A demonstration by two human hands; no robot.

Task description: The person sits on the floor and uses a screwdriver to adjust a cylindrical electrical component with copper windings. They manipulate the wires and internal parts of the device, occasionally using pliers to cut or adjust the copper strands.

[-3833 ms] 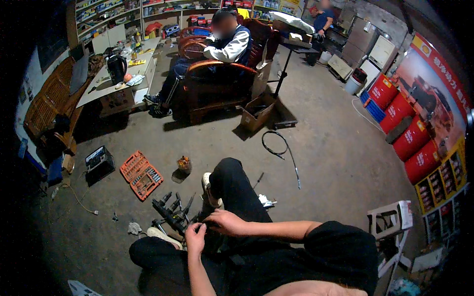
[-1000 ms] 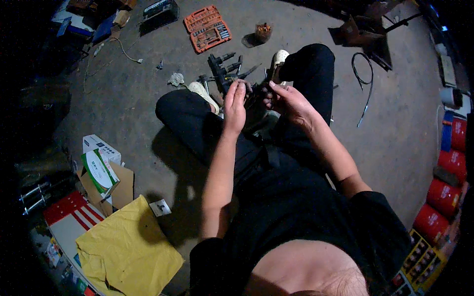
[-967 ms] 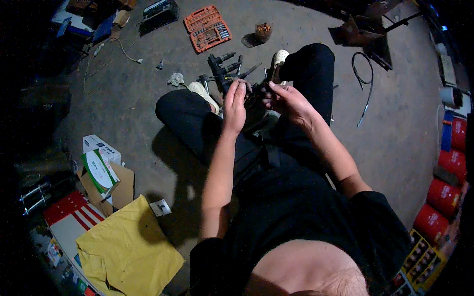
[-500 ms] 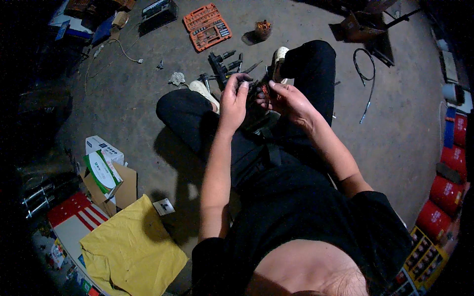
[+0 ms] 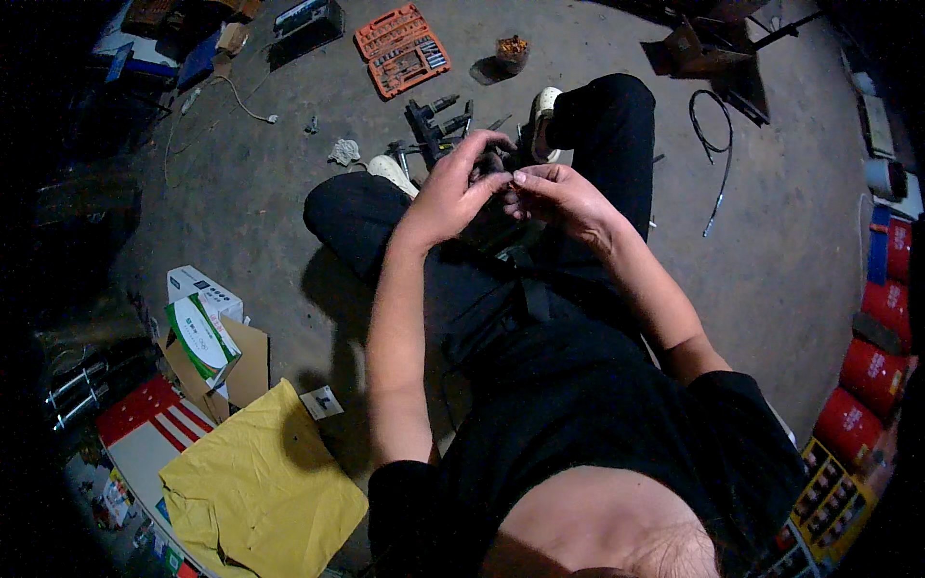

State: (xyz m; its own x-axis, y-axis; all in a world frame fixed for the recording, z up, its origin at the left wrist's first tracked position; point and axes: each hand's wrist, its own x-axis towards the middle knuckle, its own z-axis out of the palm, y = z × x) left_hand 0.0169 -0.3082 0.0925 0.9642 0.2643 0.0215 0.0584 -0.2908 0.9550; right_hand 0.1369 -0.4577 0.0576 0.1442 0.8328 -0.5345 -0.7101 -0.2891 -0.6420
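My left hand [image 5: 457,189] curls its fingers, with blackened tips, over the space between my knees, its thumb reaching across to the right fingertips. My right hand [image 5: 561,199] is closed in a pinch and meets the left thumb. Whatever small thing sits between the two hands is hidden by the fingers and too dark to name. Just beyond them on the floor lies a dark metal assembly [image 5: 424,125] with several cylindrical arms, partly covered by my left hand.
An orange socket set case [image 5: 403,53] lies unfolded ahead, beside a small container of orange-brown bits [image 5: 512,54]. A black cable [image 5: 718,154] loops at right, near red drums [image 5: 874,371]. Left are open cardboard boxes [image 5: 249,361] and a yellow cloth [image 5: 265,482].
My left hand has moved right and closed in on the right one, its forearm swinging outward. The reddish, copper-coloured thing seen at my right fingers is now hidden.
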